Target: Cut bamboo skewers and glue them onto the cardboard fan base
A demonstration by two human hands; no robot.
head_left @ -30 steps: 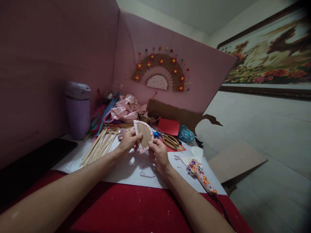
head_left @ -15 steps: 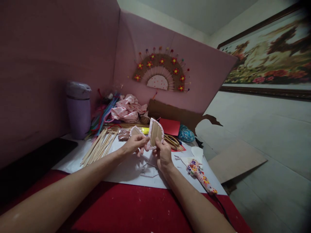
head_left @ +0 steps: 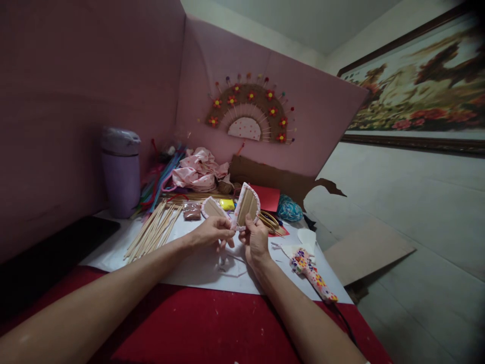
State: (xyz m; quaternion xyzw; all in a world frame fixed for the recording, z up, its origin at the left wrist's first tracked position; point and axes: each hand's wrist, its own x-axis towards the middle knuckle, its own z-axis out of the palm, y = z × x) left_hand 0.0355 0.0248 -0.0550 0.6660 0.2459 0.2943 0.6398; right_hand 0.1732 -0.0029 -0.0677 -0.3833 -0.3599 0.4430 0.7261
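My right hand (head_left: 256, 242) grips a half-round cardboard piece (head_left: 247, 206) between thumb and fingers. Its bare brown side faces me, and pale pink-white fabric is folded over its edges. At the piece's lower left corner, the fingertips of my left hand (head_left: 214, 232) pinch together on it. A second fabric-edged cardboard piece (head_left: 212, 208) is behind my left hand, partly hidden by it. White paper (head_left: 178, 275) is spread under both hands, with small white scraps (head_left: 231, 265) on it.
Thin wooden sticks (head_left: 153, 230) lie to the left, near a purple tumbler (head_left: 121, 174). Scissors (head_left: 268, 221), blue yarn (head_left: 290, 208) and a flower-patterned glue gun (head_left: 312, 275) with a cord are at right. Crumpled fabric (head_left: 199, 169) sits behind, below a decorated cardboard arch (head_left: 227, 93).
The held cardboard piece has shifted slightly right and tilted with my right hand. More of the second piece and the yellow packet behind now shows.
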